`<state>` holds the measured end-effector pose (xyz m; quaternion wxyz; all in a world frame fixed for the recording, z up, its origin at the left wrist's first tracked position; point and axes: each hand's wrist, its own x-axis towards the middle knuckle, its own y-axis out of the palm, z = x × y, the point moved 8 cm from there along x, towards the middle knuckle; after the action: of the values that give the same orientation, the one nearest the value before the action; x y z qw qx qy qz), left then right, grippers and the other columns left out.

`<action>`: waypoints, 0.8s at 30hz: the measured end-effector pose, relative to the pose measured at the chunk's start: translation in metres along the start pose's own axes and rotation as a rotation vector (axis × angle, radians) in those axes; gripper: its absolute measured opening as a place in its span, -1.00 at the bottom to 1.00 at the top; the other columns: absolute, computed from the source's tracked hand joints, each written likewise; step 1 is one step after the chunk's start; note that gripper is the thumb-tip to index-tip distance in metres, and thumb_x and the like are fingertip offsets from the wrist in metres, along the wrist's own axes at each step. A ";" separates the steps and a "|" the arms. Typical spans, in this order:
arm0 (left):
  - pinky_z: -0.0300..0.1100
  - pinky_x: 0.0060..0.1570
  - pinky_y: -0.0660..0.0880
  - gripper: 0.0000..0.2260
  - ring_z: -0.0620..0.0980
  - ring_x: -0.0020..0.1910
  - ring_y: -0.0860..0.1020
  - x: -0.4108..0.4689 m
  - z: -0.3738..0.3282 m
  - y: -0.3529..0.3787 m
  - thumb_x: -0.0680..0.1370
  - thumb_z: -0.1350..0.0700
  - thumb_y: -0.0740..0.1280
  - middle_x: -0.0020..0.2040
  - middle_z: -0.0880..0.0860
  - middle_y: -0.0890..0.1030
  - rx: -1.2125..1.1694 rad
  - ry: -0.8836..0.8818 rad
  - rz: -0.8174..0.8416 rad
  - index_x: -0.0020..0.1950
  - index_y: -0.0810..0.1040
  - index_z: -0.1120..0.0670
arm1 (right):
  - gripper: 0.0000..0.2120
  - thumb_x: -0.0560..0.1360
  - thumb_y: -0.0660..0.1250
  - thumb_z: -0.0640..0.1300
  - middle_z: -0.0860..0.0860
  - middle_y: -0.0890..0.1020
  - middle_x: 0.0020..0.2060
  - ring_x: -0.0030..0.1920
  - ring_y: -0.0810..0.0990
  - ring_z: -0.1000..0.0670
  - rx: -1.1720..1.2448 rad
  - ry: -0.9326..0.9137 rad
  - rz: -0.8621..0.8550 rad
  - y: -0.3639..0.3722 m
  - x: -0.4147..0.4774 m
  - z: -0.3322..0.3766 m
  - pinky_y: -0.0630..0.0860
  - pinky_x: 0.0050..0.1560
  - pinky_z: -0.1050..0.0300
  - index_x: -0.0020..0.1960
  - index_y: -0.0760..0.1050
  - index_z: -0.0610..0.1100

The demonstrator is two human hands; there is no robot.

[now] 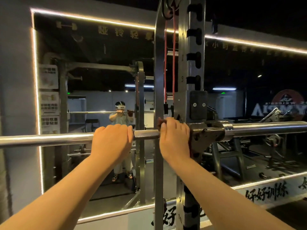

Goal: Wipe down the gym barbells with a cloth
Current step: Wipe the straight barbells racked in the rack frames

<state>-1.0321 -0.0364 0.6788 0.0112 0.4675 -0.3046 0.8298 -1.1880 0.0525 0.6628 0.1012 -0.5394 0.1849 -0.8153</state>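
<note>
The left hand (112, 140) curls over the barbell (49, 139), likely to stop it rolling. The right hand (174, 136) squeezes a dark red cloth (160, 122) round the bar, just beside the rack post (196, 63), ready to rub.

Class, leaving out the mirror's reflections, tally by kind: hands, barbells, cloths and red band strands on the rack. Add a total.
Hands: 2 (left hand, right hand)
Barbell: 1
Cloth: 1
Red band strands: 2
Total: 6
</note>
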 end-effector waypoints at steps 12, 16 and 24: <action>-0.19 -0.42 0.19 -0.67 -0.11 -0.47 0.33 -0.001 0.004 0.000 0.71 -0.06 -0.04 -0.38 -0.08 0.37 -0.027 -0.031 -0.051 -0.21 0.27 -0.02 | -0.65 0.71 0.02 0.05 0.04 0.54 0.16 0.24 0.50 -0.04 0.001 -0.010 0.018 -0.012 0.006 -0.025 0.45 0.33 -0.11 0.39 0.38 -0.04; -0.18 -0.41 0.17 -0.71 -0.11 -0.46 0.31 -0.001 0.001 0.000 0.70 -0.03 -0.02 -0.37 -0.08 0.37 -0.016 -0.027 -0.040 -0.16 0.32 -0.02 | -0.71 0.71 0.01 0.03 0.09 0.54 0.17 0.27 0.42 0.04 0.020 -0.092 0.021 0.008 -0.010 0.028 0.30 0.45 -0.05 0.29 0.44 0.02; -0.19 -0.38 0.38 -0.74 -0.09 -0.44 0.40 -0.004 0.005 0.000 0.71 -0.03 0.09 -0.36 -0.07 0.42 -0.070 -0.007 -0.082 -0.16 0.32 -0.01 | -0.69 0.72 0.05 0.08 0.04 0.54 0.20 0.24 0.46 0.01 -0.005 -0.171 0.077 -0.002 -0.003 -0.003 0.37 0.40 -0.07 0.37 0.37 0.00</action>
<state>-1.0258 -0.0382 0.6775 0.0603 0.4818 -0.3139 0.8159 -1.1896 0.0557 0.6602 0.1465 -0.5998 0.1981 -0.7613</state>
